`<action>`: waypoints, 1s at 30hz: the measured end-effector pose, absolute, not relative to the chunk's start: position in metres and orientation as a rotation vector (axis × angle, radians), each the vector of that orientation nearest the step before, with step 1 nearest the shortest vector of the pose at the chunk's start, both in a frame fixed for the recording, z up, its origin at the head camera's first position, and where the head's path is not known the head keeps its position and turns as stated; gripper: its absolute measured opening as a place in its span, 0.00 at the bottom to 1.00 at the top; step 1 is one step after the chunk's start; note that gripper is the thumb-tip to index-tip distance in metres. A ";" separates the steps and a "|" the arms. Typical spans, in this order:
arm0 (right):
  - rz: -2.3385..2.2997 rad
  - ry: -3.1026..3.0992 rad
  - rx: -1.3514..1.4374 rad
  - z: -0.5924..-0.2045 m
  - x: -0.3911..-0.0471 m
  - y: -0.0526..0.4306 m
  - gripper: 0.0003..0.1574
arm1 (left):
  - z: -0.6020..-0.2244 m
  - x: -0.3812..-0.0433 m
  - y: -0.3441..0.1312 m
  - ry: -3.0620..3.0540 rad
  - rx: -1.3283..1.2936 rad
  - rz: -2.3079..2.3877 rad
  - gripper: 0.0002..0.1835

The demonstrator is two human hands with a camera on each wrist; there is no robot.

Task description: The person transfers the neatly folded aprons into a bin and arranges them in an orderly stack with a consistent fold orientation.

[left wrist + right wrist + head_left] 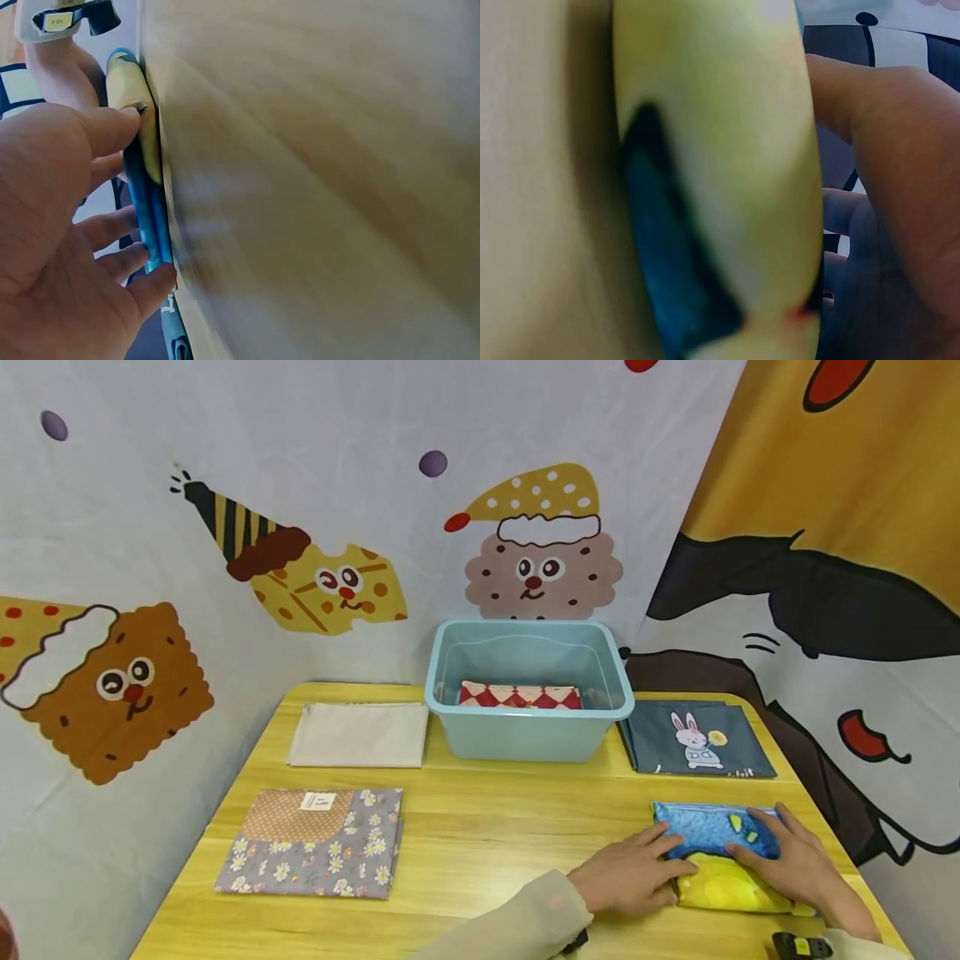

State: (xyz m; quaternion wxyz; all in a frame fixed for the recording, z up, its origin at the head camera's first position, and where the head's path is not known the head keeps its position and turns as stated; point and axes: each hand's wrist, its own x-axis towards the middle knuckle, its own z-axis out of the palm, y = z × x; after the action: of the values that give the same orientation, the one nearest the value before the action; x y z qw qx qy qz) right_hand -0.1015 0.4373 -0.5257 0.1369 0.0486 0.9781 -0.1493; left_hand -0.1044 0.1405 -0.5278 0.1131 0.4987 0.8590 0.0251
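A folded cloth (723, 883), blue at the back and yellow at the front, lies near the table's right front. My left hand (630, 870) touches its left edge, fingers spread and fairly straight. On its right part rests my right hand (798, 860), fingers stretched over the top. In the left wrist view, the left hand's fingertips meet the side of the cloth (148, 150). The yellow front fold of the cloth (735, 150) fills the middle of the right wrist view, partly hiding the right hand (900, 165).
A light blue bin (525, 737) stands at the back middle, holding a red-and-white diamond-patterned cloth (521, 696). Left of it lies a folded beige cloth (358, 737), with a grey daisy-print cloth (315, 852) nearer. A dark rabbit-print cloth (660, 739) lies right of the bin.
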 end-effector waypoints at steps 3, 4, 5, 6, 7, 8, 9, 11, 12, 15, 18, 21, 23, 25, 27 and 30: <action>-0.428 2.837 0.145 -0.528 -0.103 0.435 0.65 | -0.528 -0.105 0.139 2.533 1.467 0.063 0.28; -0.426 2.840 0.143 -0.528 -0.103 0.434 0.65 | -0.528 -0.105 0.138 2.535 1.463 0.061 0.28; -0.427 2.843 0.140 -0.529 -0.103 0.433 0.65 | -0.529 -0.105 0.137 2.537 1.454 0.062 0.28; -0.427 2.846 0.137 -0.529 -0.104 0.432 0.65 | -0.529 -0.105 0.136 2.539 1.447 0.061 0.28; -0.426 2.851 0.134 -0.529 -0.104 0.430 0.65 | -0.530 -0.105 0.135 2.540 1.436 0.065 0.28; -0.425 2.856 0.132 -0.529 -0.105 0.427 0.65 | -0.530 -0.105 0.134 2.541 1.423 0.068 0.28; -0.424 2.861 0.129 -0.528 -0.105 0.425 0.65 | -0.530 -0.105 0.133 2.542 1.407 0.073 0.28; -0.424 2.868 0.122 -0.528 -0.106 0.422 0.64 | -0.530 -0.105 0.130 2.551 1.384 0.083 0.27; -0.421 2.872 0.122 -0.528 -0.106 0.419 0.64 | -0.530 -0.105 0.129 2.558 1.381 0.090 0.27; -0.427 2.877 0.122 -0.528 -0.107 0.414 0.64 | -0.529 -0.105 0.126 2.583 1.362 0.116 0.26; -0.434 2.889 0.112 -0.528 -0.109 0.408 0.65 | -0.527 -0.104 0.122 2.596 1.342 0.134 0.26; -0.442 2.897 0.101 -0.527 -0.110 0.403 0.65 | -0.525 -0.104 0.118 2.603 1.318 0.149 0.26; -0.447 2.899 0.098 -0.527 -0.110 0.400 0.65 | -0.525 -0.105 0.115 2.602 1.309 0.165 0.25; -0.453 2.895 0.096 -0.528 -0.109 0.397 0.65 | -0.525 -0.105 0.112 2.603 1.313 0.178 0.25; -0.458 2.892 0.092 -0.527 -0.108 0.393 0.66 | -0.526 -0.105 0.109 2.603 1.316 0.185 0.25; -0.464 2.889 0.080 -0.525 -0.108 0.386 0.66 | -0.527 -0.105 0.103 2.605 1.315 0.199 0.25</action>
State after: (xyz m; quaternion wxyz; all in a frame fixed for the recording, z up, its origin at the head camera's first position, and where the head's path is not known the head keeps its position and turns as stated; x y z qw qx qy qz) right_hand -0.1079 0.3859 -0.5253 0.1069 0.0272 0.9813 -0.1576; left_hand -0.1047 0.1027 -0.5271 0.1083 0.4469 0.8854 0.0677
